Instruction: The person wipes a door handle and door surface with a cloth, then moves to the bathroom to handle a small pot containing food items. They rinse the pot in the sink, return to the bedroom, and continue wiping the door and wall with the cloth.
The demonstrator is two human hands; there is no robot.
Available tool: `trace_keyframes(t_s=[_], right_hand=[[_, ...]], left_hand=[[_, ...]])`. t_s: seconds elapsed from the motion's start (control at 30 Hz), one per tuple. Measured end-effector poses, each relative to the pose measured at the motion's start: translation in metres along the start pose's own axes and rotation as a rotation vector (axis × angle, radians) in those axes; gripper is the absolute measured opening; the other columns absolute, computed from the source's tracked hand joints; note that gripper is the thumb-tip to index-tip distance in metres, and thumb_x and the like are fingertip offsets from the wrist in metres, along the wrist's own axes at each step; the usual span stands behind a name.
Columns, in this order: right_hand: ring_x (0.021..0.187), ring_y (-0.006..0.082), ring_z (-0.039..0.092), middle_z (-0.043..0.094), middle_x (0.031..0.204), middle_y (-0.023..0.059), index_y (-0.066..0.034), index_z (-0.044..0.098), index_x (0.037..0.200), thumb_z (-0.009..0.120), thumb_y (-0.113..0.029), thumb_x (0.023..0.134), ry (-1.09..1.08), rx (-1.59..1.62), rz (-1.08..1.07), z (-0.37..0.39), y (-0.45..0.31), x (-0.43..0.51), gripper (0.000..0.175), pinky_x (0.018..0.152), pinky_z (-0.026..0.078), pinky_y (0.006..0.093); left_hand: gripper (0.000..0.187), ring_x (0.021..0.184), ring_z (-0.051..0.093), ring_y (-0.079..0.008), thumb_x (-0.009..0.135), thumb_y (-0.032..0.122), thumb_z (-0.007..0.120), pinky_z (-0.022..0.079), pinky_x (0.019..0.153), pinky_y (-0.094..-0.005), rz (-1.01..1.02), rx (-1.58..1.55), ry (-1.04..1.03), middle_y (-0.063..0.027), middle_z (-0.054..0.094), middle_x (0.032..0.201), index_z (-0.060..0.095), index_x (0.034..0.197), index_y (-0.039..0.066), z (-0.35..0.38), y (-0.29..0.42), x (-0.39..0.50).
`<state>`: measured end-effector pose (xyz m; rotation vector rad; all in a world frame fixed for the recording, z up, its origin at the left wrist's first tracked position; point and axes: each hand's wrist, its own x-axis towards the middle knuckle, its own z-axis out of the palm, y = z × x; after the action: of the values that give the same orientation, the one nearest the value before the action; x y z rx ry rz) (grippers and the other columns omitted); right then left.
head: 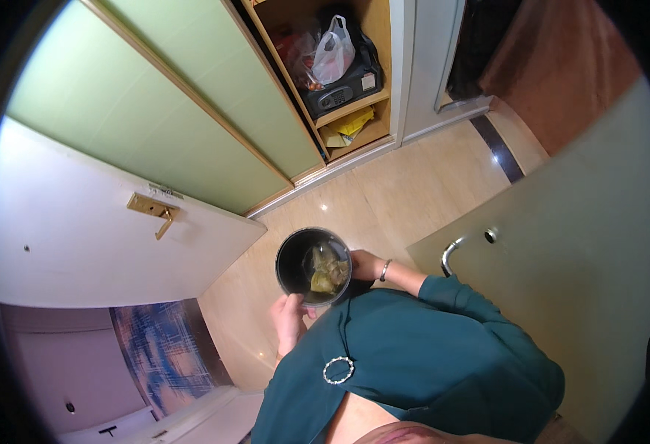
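Observation:
A round dark pot (291, 255) is held in front of my body, its opening facing up. Pale yellow-green and brownish food pieces (327, 272) lie inside it in what looks like liquid. My left hand (289, 319) grips the near rim at the lower left, thumb on top. My right hand (366, 265), with a metal bracelet (385, 270) at the wrist, holds the pot's right side; its fingers are partly hidden behind the wall.
A white door (80, 238) with a brass handle stands at left, a frosted panel with a metal handle (448, 255) at right. Ahead, green sliding doors (191, 100) adjoin a wooden cupboard holding a dark safe (347, 91) and plastic bags. Patterned carpet (164, 349) lies lower left, beyond the tiled floor (386, 194).

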<state>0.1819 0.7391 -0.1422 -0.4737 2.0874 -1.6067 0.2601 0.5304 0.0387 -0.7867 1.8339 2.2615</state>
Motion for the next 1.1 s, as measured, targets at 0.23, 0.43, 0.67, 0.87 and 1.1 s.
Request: trace_keyframes(t_s=[0.23, 0.43, 0.67, 0.87, 1.1], right_hand=[[0.079, 0.0256, 0.068, 0.068, 0.084, 0.0224, 0.0013, 0.067, 0.088, 0.071, -0.019, 0.077, 0.212, -0.110, 0.125, -0.074, -0.048, 0.096, 0.023, 0.073, 0.052, 0.0377], [0.082, 0.0263, 0.068, 0.069, 0.087, 0.0215, 0.0017, 0.064, 0.095, 0.073, -0.016, 0.074, 0.399, 0.029, 0.131, -0.117, -0.061, 0.153, 0.029, 0.072, 0.053, 0.0370], [0.096, 0.0186, 0.064, 0.068, 0.102, 0.0192, -0.0021, 0.061, 0.115, 0.070, -0.011, 0.081, 0.476, 0.098, 0.073, -0.167, -0.005, 0.194, 0.036, 0.088, 0.051, 0.0354], [0.110, 0.0266, 0.060, 0.064, 0.121, 0.0131, -0.0043, 0.056, 0.128, 0.078, -0.024, 0.079, 0.530, 0.230, -0.076, -0.282, 0.046, 0.225, 0.057, 0.098, 0.047, 0.0374], [0.118, 0.0264, 0.055, 0.058, 0.130, 0.0134, -0.0050, 0.054, 0.131, 0.076, -0.024, 0.081, 0.646, 0.221, -0.083, -0.391, 0.060, 0.215, 0.058, 0.103, 0.043, 0.0380]], left_hand=[[0.015, 0.057, 0.057, -0.0111, 0.086, 0.005, 0.057, 0.047, 0.054, -0.0255, 0.130, 0.271, -0.153, -0.0053, 0.064, 0.071, 0.067, 0.082, -0.005, 0.010, 0.058, 0.138], [0.015, 0.061, 0.048, -0.0050, 0.089, 0.007, 0.056, 0.040, 0.055, -0.0221, 0.354, 0.554, -0.252, 0.0031, 0.057, 0.069, 0.063, 0.094, -0.005, 0.040, 0.102, 0.237], [0.055, 0.117, 0.051, -0.0145, 0.088, -0.003, 0.050, 0.042, 0.100, -0.0275, 0.316, 0.423, -0.584, -0.0069, 0.056, 0.129, 0.041, 0.142, 0.000, 0.131, 0.130, 0.324], [0.066, 0.133, 0.041, -0.0193, 0.089, -0.003, 0.052, 0.032, 0.111, -0.0323, 0.269, 0.448, -0.794, -0.0105, 0.046, 0.144, 0.027, 0.150, 0.004, 0.246, 0.157, 0.380], [0.074, 0.148, 0.015, -0.0250, 0.088, 0.007, 0.058, 0.012, 0.119, -0.0355, 0.393, 0.454, -1.106, -0.0121, 0.023, 0.159, 0.023, 0.153, 0.007, 0.371, 0.181, 0.416]])
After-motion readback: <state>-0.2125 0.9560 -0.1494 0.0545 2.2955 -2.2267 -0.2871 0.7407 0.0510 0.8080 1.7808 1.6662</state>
